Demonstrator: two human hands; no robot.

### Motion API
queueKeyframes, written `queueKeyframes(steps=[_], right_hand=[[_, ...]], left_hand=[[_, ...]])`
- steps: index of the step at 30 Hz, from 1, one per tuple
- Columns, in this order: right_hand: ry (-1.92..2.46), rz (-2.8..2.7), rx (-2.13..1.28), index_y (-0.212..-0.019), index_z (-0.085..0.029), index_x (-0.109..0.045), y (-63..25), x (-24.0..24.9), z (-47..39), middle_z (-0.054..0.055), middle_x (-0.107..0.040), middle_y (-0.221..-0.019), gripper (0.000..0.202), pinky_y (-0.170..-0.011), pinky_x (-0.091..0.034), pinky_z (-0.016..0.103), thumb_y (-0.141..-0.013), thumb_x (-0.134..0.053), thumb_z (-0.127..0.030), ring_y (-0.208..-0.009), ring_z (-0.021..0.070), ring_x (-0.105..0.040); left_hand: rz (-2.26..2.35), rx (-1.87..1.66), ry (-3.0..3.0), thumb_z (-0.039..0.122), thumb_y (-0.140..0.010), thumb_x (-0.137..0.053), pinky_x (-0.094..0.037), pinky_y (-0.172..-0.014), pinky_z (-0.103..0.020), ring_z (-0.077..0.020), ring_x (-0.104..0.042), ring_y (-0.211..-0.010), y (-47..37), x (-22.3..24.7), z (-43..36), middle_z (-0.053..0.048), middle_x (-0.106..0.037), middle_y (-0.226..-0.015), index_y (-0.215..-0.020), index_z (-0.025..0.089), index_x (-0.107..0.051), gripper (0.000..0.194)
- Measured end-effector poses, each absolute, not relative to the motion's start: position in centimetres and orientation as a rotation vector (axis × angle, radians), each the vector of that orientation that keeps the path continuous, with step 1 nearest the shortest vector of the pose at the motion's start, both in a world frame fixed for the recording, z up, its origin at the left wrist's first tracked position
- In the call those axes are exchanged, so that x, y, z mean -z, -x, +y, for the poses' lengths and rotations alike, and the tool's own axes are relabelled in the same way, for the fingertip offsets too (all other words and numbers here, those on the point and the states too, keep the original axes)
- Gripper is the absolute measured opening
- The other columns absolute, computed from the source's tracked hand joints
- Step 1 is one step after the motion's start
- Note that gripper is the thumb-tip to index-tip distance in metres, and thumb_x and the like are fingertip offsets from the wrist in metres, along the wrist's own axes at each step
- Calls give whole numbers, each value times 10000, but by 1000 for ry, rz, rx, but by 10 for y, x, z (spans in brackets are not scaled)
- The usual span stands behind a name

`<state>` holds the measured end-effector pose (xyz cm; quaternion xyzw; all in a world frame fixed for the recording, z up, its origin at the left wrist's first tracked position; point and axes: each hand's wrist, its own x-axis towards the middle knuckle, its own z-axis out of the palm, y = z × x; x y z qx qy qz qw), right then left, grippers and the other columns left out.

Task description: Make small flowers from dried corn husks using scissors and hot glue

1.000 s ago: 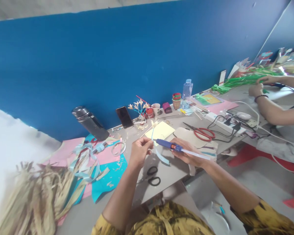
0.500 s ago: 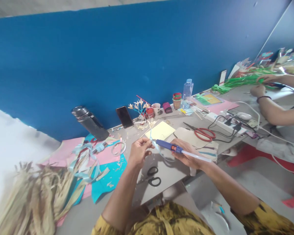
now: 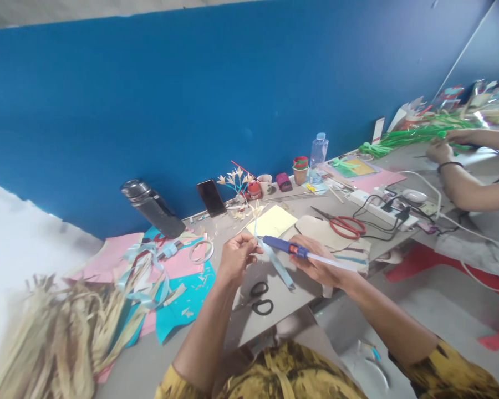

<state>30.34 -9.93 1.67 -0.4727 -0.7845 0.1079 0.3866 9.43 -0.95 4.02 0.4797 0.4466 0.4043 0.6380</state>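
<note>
My right hand [image 3: 316, 259] is wrapped round a blue hot glue gun [image 3: 281, 245], with a clear glue stick [image 3: 331, 261] poking out of its back end. The gun's nozzle points left, close to the fingertips of my left hand [image 3: 238, 256]. Those fingers pinch the blue stem of a small pale flower [image 3: 256, 209], which stands upright above them. From the same spot a light blue ribbon [image 3: 279, 267] hangs down to the right, below the gun. Black-handled scissors [image 3: 261, 298] lie on the table beneath my hands.
Corn husks [image 3: 66, 338] and blue paper [image 3: 178, 310] lie left. A thermos [image 3: 153, 208], phone [image 3: 211, 198] and made flowers [image 3: 235, 180] stand along the wall. Red-handled scissors [image 3: 346, 227] and a power strip [image 3: 378, 208] with cables are right. Another person's hands [image 3: 441, 148] hold green strips.
The ribbon, curled under the glue gun before, now hangs straighter down to the right. My hands have barely moved. The other person's hands have shifted slightly.
</note>
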Motion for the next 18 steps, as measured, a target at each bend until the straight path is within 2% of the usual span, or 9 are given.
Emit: queueKeyframes(steps=[5,18], right_hand=[[1223,-2010,-278,-907,-213,-477,-304,-16,-101,49,-579,-824,200,-703,-443,331,-1026,-398,-353,-733,204,-535],[1305,-2024,-189,-914,-206,-534,-307,-16,-105,77,-621,-877,135,-747,-474,346,-993,-460,-288,-803,231,-586]], left_hand=[[1022,-918,-1090,366,-543,-855,-399,-448,-188,-144,-633,-573,-93,-40,-9,-13,-612,-565,-695,150,-603,365],[1052,-903,-1108,362,-545,-855,-399,-450,-201,-138,-618,-530,-94,-38,-9,-29,-627,-544,-664,143,-608,350]])
